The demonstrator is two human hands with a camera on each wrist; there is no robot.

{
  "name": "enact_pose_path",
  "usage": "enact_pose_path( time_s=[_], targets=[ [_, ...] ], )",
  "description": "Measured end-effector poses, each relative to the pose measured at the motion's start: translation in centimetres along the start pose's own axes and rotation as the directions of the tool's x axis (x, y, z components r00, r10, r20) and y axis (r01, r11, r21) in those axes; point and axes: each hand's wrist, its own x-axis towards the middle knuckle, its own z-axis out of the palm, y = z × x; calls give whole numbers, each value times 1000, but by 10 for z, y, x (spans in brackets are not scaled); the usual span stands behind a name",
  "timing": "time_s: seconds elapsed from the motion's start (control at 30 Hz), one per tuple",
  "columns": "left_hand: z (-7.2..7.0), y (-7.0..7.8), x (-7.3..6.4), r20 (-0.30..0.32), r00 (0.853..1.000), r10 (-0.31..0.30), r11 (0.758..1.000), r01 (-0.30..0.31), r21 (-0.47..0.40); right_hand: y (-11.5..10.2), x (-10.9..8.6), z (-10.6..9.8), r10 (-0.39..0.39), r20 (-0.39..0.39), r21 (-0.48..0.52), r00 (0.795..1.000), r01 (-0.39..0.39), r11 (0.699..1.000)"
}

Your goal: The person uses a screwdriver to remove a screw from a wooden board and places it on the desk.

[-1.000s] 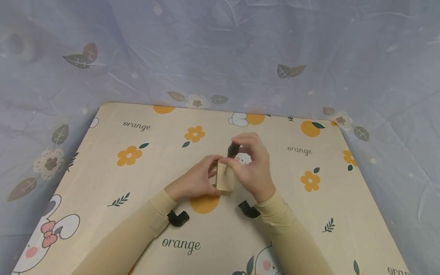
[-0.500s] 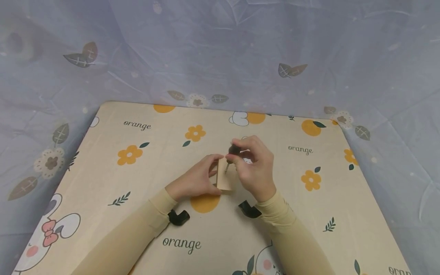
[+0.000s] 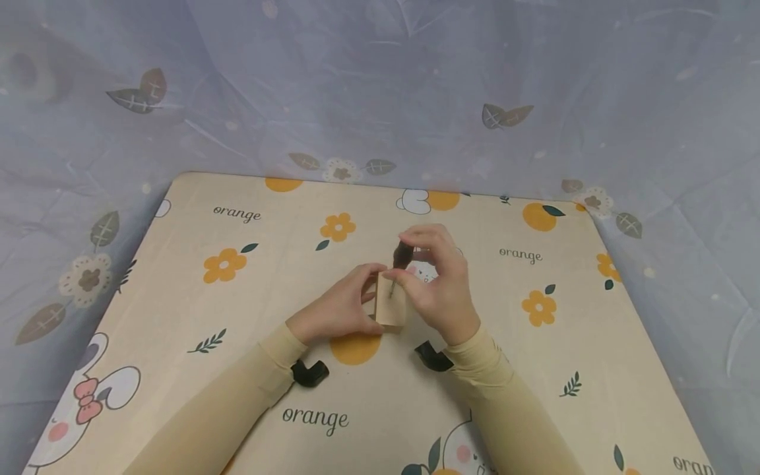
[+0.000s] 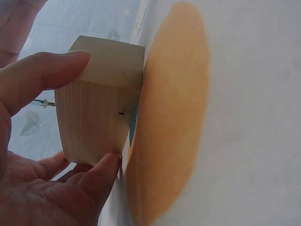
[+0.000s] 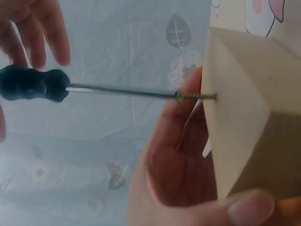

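Observation:
A pale wooden block point(image 4: 101, 106) stands on the patterned tabletop. My left hand point(image 3: 341, 307) grips it by opposite sides, thumb on the near end and fingers on the far end. In the right wrist view a brass-coloured screw point(image 5: 197, 96) sticks out of the block's top face, its tip sunk in and much of its thread showing. The shaft of a dark-handled screwdriver point(image 5: 35, 84) meets the screw head in line with it. My right hand point(image 3: 442, 284) holds the handle between thumb and fingertips, above the block. A small dark slot point(image 4: 121, 113) marks the block's side.
Black curved pieces lie by my wrists, one beside the left cuff point(image 3: 310, 374) and another beside the right cuff point(image 3: 433, 357). The tabletop point(image 3: 255, 316) carries printed oranges, flowers and words. A grey-blue cloth point(image 3: 356, 86) hangs behind and at both sides.
Half a second ago my right fingers were turned lower and rightward round the screwdriver handle; now they have swung back up and left. My left hand and the block have stayed put.

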Motion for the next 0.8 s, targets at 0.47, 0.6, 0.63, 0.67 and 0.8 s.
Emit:
enact_pose_path(
  time_s=[0.47,0.6,0.63,0.67,0.8],
  targets=[
    [1,-4,0,-3,1000,18,1000,-18,6,-4,0,5,-43,-105,-8,993,43,999],
    [1,-5,0,-5,1000,3,1000,-3,14,-6,0,6,-38,-97,26,995,40,999],
    [0,-5,0,-5,1000,1,1000,-1,12,-6,0,6,-36,-92,32,995,39,999],
    [0,-5,0,-6,1000,-1,1000,1,13,-7,0,6,-31,-88,42,996,35,999],
    [-1,-5,1,-6,1000,-15,1000,15,25,-6,0,5,-16,-63,59,998,20,998]
  ],
)
